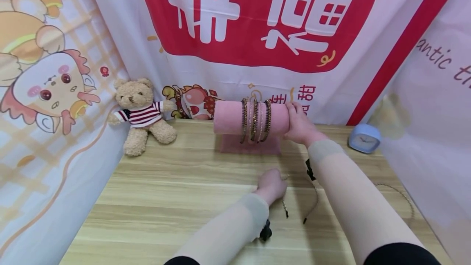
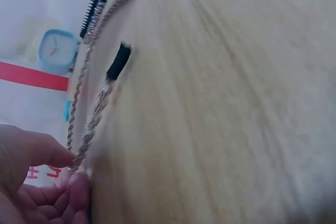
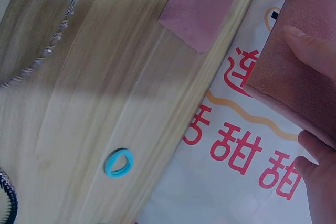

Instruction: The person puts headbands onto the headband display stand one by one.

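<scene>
One band (image 2: 97, 110) (black-tipped) in left grip (image 1: 271, 185) | right grip (image 1: 299, 126) on pink roll (image 1: 229, 117)

Free gap between obstacles: teddy bear (image 1: 141, 113), pink stand (image 1: 229, 117).

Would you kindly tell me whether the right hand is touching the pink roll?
Touching: the right wrist view shows the thumb of the right hand resting on the pink roll.

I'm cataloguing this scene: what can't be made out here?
Left wrist view: part of the twisted metallic band, hidden by the left hand.
Head view: right end of the pink plush cylinder, hidden by the right hand.
Head view: exact time on the rounded light blue clock, too small.
Right wrist view: rest of the curved black-toothed band, cut off by left edge.
</scene>
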`<state>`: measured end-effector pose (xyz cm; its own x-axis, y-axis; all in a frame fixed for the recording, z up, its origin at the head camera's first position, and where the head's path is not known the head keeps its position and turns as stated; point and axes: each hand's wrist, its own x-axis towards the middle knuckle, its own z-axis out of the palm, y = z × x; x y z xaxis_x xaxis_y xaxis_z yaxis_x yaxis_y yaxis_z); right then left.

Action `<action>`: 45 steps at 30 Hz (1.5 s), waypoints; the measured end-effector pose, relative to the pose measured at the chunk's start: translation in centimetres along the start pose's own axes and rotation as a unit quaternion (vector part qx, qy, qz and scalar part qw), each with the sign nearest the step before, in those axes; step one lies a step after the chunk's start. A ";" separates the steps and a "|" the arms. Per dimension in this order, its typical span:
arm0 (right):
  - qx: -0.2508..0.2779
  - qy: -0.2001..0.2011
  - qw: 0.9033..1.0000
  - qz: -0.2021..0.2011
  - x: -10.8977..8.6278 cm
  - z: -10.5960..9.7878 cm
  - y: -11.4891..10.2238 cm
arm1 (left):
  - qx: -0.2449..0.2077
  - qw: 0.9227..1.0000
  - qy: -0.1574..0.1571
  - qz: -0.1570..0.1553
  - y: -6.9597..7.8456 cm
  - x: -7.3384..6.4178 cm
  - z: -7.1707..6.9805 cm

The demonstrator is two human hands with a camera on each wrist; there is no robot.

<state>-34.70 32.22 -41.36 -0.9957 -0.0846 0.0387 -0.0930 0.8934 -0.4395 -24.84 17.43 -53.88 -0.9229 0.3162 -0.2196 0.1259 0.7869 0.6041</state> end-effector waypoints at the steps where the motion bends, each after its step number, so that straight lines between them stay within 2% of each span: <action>1: -0.001 0.000 1.000 0.002 0.0 0.0 0.0 | -0.025 1.000 -0.003 -0.006 0.0 -0.1 -0.1; 3: -0.005 0.000 1.000 0.003 -0.1 0.0 0.0 | -0.101 0.995 -0.012 -0.020 -0.2 -0.5 -0.3; 4: -0.006 0.001 1.000 0.004 -0.1 -0.1 0.0 | -0.155 0.987 -0.019 -0.027 -0.2 -0.6 -0.5; 5: -0.007 0.001 1.000 0.005 -0.1 -0.1 -0.1 | -0.215 0.976 -0.028 -0.037 -0.4 -0.8 -0.7; 7: -0.007 0.000 1.000 0.005 -0.2 -0.1 -0.1 | -0.328 0.942 -0.049 -0.058 -0.7 -1.2 -1.1; 9: -0.006 -0.003 1.000 0.006 -0.2 -0.1 -0.2 | -0.406 0.907 -0.076 -0.079 -1.1 -1.7 -1.7; 10: -0.007 -0.004 1.000 0.007 -0.3 -0.1 -0.3 | -0.427 0.895 -0.091 -0.087 -1.3 -1.9 -2.1; 11: -0.007 -0.005 1.000 0.005 -0.3 -0.1 -0.3 | -0.436 0.889 -0.108 -0.092 -1.6 -2.1 -2.5; 14: -0.010 -0.002 1.000 0.003 -0.3 -0.1 -0.5 | -0.444 0.879 -0.153 -0.086 -2.5 -2.8 -3.9; 16: -0.011 0.000 1.000 0.000 -0.3 -0.2 -0.5 | -0.461 0.866 -0.180 -0.074 -3.1 -3.3 -4.7; 18: -0.009 0.001 1.000 -0.002 -0.4 -0.2 -0.5 | -0.491 0.847 -0.196 -0.057 -3.6 -3.7 -5.5; 21: -0.012 0.001 1.000 -0.003 -0.4 -0.2 -0.6 | -0.544 0.810 -0.216 -0.031 -4.3 -4.3 -6.6; 23: -0.013 0.000 1.000 -0.005 -0.5 -0.3 -0.6 | -0.575 0.789 -0.217 -0.013 -4.6 -4.9 -7.6; 25: -0.014 0.003 1.000 -0.007 -0.5 -0.3 -0.7 | -0.596 0.773 -0.215 0.006 -5.0 -5.4 -8.7; 29: -0.016 0.004 1.000 -0.009 -0.4 -0.2 -0.7 | -0.628 0.749 -0.202 0.051 -5.4 -6.4 -11.2; 32: -0.020 0.003 1.000 -0.004 -0.3 -0.2 -0.7 | -0.636 0.740 -0.200 0.087 -5.5 -7.2 -13.3; 33: -0.020 0.002 1.000 -0.003 -0.3 -0.2 -0.7 | -0.636 0.740 -0.199 0.097 -5.6 -7.4 -13.9; 36: -0.016 -0.002 1.000 0.002 -0.3 -0.2 -0.6 | -0.626 0.748 -0.185 0.120 -5.9 -7.9 -15.4; 40: -0.013 -0.005 1.000 0.007 -0.2 -0.1 -0.5 | -0.614 0.762 -0.147 0.145 -6.7 -8.3 -16.3; 42: -0.015 -0.003 1.000 0.006 -0.2 -0.1 -0.5 | -0.611 0.762 -0.136 0.166 -7.1 -8.4 -16.6; 45: -0.019 -0.001 1.000 0.006 -0.2 -0.1 -0.4 | -0.609 0.757 -0.131 0.194 -7.7 -8.5 -17.2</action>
<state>-34.46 31.86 -41.12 -0.9967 -0.0745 0.0322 -0.0812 0.9105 -0.4054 -24.22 -0.40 -43.45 -0.7780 0.6190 0.1078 -0.2079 -0.4155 0.8855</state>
